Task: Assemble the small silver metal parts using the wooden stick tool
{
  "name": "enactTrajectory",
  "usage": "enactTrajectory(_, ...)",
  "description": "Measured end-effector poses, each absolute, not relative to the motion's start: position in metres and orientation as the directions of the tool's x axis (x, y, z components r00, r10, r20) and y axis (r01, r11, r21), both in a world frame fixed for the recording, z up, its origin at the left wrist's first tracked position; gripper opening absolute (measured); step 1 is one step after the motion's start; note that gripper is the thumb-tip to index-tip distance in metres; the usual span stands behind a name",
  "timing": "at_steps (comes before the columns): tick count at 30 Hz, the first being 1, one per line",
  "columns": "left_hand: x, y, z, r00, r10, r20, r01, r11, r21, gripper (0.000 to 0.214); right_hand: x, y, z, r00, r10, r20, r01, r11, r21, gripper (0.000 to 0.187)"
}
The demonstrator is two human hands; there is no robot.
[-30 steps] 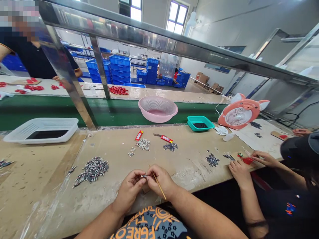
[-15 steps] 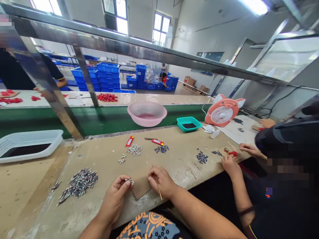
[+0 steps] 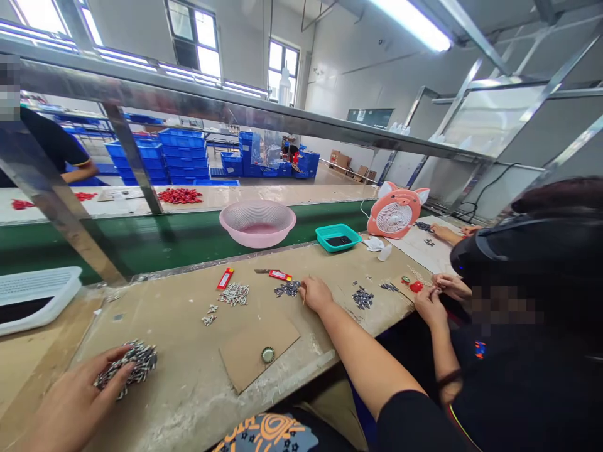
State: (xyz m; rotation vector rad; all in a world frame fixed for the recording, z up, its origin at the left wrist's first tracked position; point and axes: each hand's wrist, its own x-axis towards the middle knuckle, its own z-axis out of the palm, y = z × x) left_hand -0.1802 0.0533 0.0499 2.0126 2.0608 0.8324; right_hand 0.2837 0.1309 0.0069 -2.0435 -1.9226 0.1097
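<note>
Since the near left of the bench (image 3: 164, 389) comes first, what's the left hand (image 3: 78, 395) doing?

Its fingers are spread and curved over a heap of small silver-and-dark parts (image 3: 134, 367), resting on top. Whether they pinch any, I can't tell. The parts are slim and rod-like, their long axes pointing every which way.

And the right hand (image 3: 315, 294)?

Stretched ahead, fingers curled shut around a thin wooden stick (image 3: 304, 300). Only its short end shows, pointing down at the bench, just beside a small patch of the same parts (image 3: 287, 289). Nearer, a flat cardboard scrap (image 3: 249, 355) carries a bottle cap (image 3: 267, 355).

Further off?

A red-handled utility knife (image 3: 273, 274), then a pink plastic basket (image 3: 257, 223). Off right, a co-worker's hand (image 3: 426, 307) sits near a red piece (image 3: 416, 287).
</note>
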Motion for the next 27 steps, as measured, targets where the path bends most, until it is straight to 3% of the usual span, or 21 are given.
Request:
enactTrajectory(4, -0.165, 0.048, 0.042, 0.061, 0.967, 0.246, 0.849, -0.180, 0.497, 0.040, 0.282, 0.145, 0.007, 0.135, 0.985, 0.108, 0.963, -0.104, -0.250, 0.014)
enactTrajectory(11, -0.125, 0.043, 0.034, 0.226, 0.933, 0.280, 0.773, -0.347, 0.531, 0.036, 0.283, 0.150, 0.008, 0.114, 0.990, 0.079, 0.964, -0.091, -0.251, 0.014)
enactTrajectory(17, -0.091, 0.037, 0.039, 0.295, 0.924, 0.242, 0.679, -0.381, 0.627, 0.033, 0.278, 0.151, 0.013, 0.078, 0.990, 0.115, 0.958, -0.042, -0.283, 0.019)
enactTrajectory(22, -0.061, 0.026, 0.047, 0.265, 0.959, 0.102, 0.487, -0.224, 0.844, 0.029, 0.265, 0.129, 0.028, 0.001, 0.962, 0.272, 0.941, 0.091, -0.325, 0.005)
enactTrajectory(25, -0.031, 0.017, 0.049, 0.239, 0.970, -0.035, 0.148, -0.001, 0.989, 0.027, 0.240, 0.101, 0.038, -0.127, 0.917, 0.377, 0.902, 0.265, -0.341, 0.005)
enactTrajectory(27, -0.008, 0.012, 0.049, 0.213, 0.968, -0.132, -0.118, 0.160, 0.980, 0.029, 0.221, 0.080, 0.042, -0.219, 0.878, 0.425, 0.857, 0.382, -0.346, 0.006)
